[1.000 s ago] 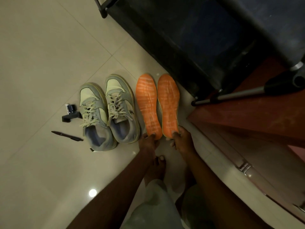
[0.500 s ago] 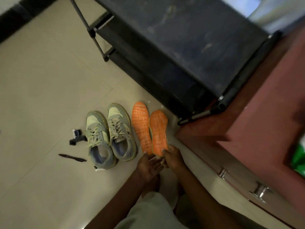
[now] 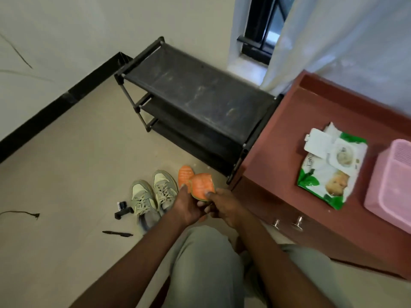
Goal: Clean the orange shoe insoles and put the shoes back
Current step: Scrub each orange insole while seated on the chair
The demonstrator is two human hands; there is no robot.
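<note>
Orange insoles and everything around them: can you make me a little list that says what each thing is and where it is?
insoles: two orange insoles, lifted off the floor, held together in both hands
left hand: left hand grips the insoles from below
right hand: right hand pinches the insoles, thumb on top
shoes: grey shoes, side by side on the floor
rack: black shoe rack, shelves bare
wipes: wipes pack, flap open, on the red cabinet
basket: pink basket beside the wipes

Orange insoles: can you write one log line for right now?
hands: both hold orange insoles | shoes: on floor, side by side | wipes pack: lid open, on cabinet
</note>
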